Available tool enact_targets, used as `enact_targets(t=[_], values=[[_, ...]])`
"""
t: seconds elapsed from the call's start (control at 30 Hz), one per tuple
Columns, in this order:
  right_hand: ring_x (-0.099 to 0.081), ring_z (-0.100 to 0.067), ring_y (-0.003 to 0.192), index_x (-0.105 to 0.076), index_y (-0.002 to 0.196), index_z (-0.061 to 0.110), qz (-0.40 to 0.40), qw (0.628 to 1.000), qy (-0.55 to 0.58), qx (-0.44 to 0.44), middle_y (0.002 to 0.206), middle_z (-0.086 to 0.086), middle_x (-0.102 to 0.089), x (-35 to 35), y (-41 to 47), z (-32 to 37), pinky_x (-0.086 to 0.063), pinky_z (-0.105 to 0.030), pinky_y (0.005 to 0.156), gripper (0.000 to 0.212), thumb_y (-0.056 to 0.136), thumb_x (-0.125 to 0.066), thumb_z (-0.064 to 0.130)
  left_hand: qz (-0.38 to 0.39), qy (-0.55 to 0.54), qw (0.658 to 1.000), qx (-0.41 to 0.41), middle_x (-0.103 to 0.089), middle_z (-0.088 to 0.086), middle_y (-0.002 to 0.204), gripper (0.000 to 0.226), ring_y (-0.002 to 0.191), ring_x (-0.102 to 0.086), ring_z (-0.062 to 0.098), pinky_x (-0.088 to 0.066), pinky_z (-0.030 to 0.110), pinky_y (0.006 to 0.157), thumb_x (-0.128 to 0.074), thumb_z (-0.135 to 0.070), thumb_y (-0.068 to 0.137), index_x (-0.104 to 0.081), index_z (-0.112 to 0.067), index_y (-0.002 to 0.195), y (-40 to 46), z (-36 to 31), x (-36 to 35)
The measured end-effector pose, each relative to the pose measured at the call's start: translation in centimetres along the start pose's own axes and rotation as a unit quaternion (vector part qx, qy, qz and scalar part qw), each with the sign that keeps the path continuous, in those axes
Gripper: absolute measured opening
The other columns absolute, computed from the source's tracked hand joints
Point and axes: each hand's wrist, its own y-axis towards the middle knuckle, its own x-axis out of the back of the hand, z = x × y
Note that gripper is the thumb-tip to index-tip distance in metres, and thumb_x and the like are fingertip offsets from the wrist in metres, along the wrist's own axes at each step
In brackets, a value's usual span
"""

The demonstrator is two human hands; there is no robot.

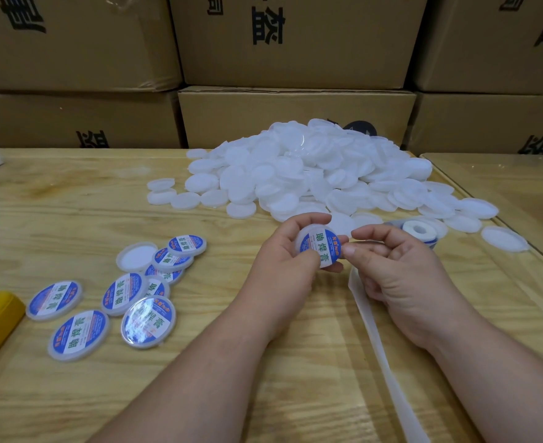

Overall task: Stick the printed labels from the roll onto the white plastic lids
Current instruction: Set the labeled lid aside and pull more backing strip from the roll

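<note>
The left hand (287, 251) is gripping a labelled lid (319, 246) just in front of the lid pile (311, 167). The right hand (391, 266) is pinching its edge, with the label roll (419, 230) lying beside the pile on the worktop (72, 203).

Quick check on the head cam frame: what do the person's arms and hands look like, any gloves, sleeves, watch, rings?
Both are bare. The left hand and right hand wear no gloves, and no rings show on the visible fingers. The forearms are uncovered all the way to the bottom edge of the frame: no sleeves, watch, bracelet or wrist strap in view. No markings or tape on them either.
</note>
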Motion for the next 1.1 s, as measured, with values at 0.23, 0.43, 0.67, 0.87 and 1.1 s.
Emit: enact_targets(t=[0.23, 0.43, 0.67, 0.87, 1.1], values=[[-0.051, -0.005, 0.046, -0.061, 0.104, 0.014, 0.003, 0.999, -0.044, -0.004, 0.097, -0.007, -0.08, 0.3, 0.2, -0.2, -0.035, -0.017, 0.04, 0.016, 0.095, -0.063, 0.001, -0.04, -0.001, 0.999, -0.025, -0.079, 0.001, 0.1, 0.045, 0.078, -0.076, 0.019, -0.056, 0.021, 0.071, -0.052, 0.01, 0.091, -0.063, -0.027, 0.114, 0.1, 0.4, -0.1], [-0.059, -0.013, 0.05, -0.062, 0.102, 0.013, -0.001, 0.999, -0.039, -0.006, 0.1, -0.011, -0.079, 0.3, 0.1, 0.0, -0.038, -0.02, 0.04, 0.018, 0.095, -0.056, -0.003, -0.06, 0.014, 0.998, -0.032, -0.078, -0.003, 0.102, 0.04, 0.076, -0.075, 0.017, -0.058, 0.022, 0.073, -0.061, 0.003, 0.093, -0.061, -0.028, 0.117, 0.0, 0.2, 0.1], [-0.062, -0.018, 0.052, -0.061, 0.095, 0.011, -0.035, 0.999, -0.013, 0.006, 0.096, -0.015, -0.079, 0.6, 0.0, 0.0, -0.04, -0.023, 0.042, 0.023, 0.095, -0.046, -0.005, -0.058, 0.013, 0.998, -0.017, -0.079, -0.007, 0.1, 0.028, 0.079, -0.076, 0.015, -0.055, 0.017, 0.071, -0.074, -0.007, 0.089, -0.071, -0.023, 0.112, -0.1, 0.3, 0.1], [-0.057, -0.019, 0.051, -0.061, 0.09, 0.013, -0.069, 0.997, -0.007, 0.017, 0.095, -0.016, -0.078, 0.7, 0.2, 0.1, -0.039, -0.024, 0.042, 0.025, 0.091, -0.045, -0.006, -0.098, 0.005, 0.995, -0.006, -0.079, -0.001, 0.089, 0.02, 0.061, -0.072, 0.016, -0.05, 0.022, 0.061, -0.068, -0.049, 0.091, -0.075, -0.03, 0.094, 0.0, -0.1, 0.5], [-0.054, -0.019, 0.049, -0.062, 0.089, 0.012, -0.079, 0.997, -0.01, 0.018, 0.088, -0.017, -0.077, 0.7, 0.3, 0.0, -0.037, -0.025, 0.042, 0.027, 0.09, -0.044, -0.007, -0.135, -0.064, 0.989, 0.0, -0.07, 0.004, 0.067, 0.043, 0.044, -0.048, 0.014, -0.041, 0.019, 0.045, -0.043, -0.053, 0.103, -0.078, -0.031, 0.094, 0.1, -0.4, 0.8]])
